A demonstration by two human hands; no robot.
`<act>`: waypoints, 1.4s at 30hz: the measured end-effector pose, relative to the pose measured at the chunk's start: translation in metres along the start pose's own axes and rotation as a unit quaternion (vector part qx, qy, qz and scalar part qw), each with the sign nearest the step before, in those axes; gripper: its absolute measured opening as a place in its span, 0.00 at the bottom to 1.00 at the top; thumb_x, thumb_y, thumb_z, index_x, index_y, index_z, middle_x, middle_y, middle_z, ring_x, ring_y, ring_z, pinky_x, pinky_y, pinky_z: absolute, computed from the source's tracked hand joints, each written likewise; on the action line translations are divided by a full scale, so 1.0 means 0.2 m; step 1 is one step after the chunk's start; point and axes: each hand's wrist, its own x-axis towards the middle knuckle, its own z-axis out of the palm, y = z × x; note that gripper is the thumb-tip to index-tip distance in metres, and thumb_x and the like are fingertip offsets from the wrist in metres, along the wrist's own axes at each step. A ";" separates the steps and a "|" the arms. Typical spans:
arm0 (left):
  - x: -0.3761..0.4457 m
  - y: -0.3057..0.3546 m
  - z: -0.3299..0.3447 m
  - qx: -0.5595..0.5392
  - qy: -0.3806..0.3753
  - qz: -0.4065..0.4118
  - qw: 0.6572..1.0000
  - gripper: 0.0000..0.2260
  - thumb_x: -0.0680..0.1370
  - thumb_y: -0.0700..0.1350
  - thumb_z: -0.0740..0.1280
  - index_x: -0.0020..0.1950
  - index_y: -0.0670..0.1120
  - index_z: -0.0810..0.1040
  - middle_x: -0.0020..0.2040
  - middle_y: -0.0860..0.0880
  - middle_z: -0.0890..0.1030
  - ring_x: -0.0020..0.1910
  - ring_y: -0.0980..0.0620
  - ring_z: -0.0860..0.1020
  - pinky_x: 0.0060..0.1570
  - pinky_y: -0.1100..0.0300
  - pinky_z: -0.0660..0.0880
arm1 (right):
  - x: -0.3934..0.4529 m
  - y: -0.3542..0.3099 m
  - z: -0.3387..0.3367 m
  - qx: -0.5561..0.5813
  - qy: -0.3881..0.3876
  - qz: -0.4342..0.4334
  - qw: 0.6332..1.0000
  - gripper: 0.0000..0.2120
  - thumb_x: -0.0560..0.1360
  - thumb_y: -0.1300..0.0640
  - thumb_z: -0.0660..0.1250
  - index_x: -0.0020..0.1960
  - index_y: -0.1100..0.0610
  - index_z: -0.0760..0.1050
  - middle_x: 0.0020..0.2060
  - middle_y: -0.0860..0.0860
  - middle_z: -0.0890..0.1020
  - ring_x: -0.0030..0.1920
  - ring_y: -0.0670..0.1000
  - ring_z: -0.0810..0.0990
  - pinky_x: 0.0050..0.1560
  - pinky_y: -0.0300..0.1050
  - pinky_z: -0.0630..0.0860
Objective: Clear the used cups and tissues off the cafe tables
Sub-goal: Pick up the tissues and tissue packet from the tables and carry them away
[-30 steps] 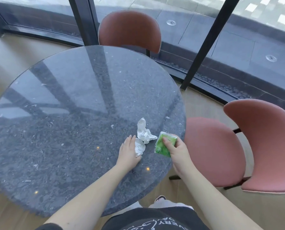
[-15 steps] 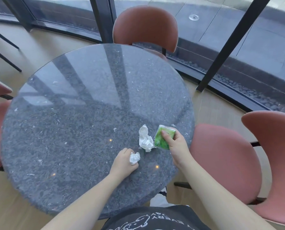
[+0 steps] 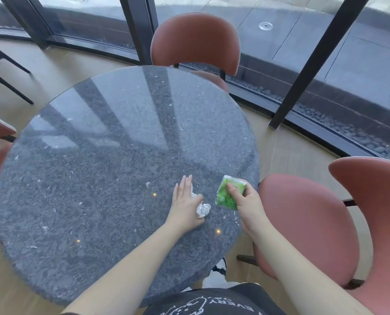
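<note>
Left hand (image 3: 186, 202) lies flat on the table (image 3: 98, 178), fingers straight, crumpled tissue (image 3: 203, 209) pinned under its palm and poking out by the thumb. Just right of it, the right hand (image 3: 246, 204) grips a green pack (image 3: 228, 196), fingers curled over it.

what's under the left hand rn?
Crumpled white tissue pokes out at the thumb side of the left hand, on the table. How much more tissue lies beneath the palm is hidden.

tissue (image 3: 203, 209) near table's (image 3: 98, 155) right edge: mostly under left hand (image 3: 186, 205). Green packet (image 3: 229, 194) print unreadable, part under right hand (image 3: 246, 201). Right chair (image 3: 371, 212) cut off.
</note>
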 end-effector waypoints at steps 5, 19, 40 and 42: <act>0.06 -0.01 0.14 0.039 -0.105 -0.074 0.991 0.23 0.78 0.58 0.69 0.65 0.44 0.72 0.82 0.33 0.49 0.83 0.36 0.47 0.80 0.46 0.48 | 0.00 -0.01 -0.11 0.000 0.016 -0.004 1.000 0.05 0.76 0.54 0.73 0.52 0.50 0.81 0.47 0.51 0.86 0.49 0.51 0.85 0.53 0.51 0.81; 0.01 0.02 0.00 -0.178 0.047 -0.163 0.969 0.14 0.72 0.34 0.74 0.54 0.39 0.76 0.61 0.43 0.74 0.55 0.41 0.75 0.48 0.54 0.71 | 0.05 -0.14 -0.15 0.018 -0.058 -0.009 0.998 0.06 0.77 0.58 0.72 0.54 0.53 0.79 0.44 0.49 0.85 0.45 0.48 0.84 0.46 0.46 0.82; -0.63 -0.01 -0.65 -0.437 0.405 -0.254 0.762 0.14 0.68 0.40 0.70 0.41 0.61 0.80 0.36 0.62 0.80 0.29 0.62 0.72 0.30 0.68 0.68 | -0.22 -0.24 0.48 -0.030 -0.328 -0.036 0.943 0.10 0.74 0.54 0.73 0.54 0.51 0.79 0.43 0.47 0.85 0.46 0.47 0.83 0.47 0.45 0.81; -0.80 -0.05 -0.67 -0.429 0.432 -0.272 0.745 0.11 0.67 0.42 0.70 0.42 0.60 0.79 0.38 0.60 0.81 0.31 0.60 0.73 0.31 0.66 0.70 | -0.32 -0.20 0.59 -0.050 -0.361 -0.035 0.931 0.10 0.71 0.50 0.74 0.52 0.48 0.81 0.43 0.47 0.85 0.46 0.47 0.83 0.48 0.48 0.81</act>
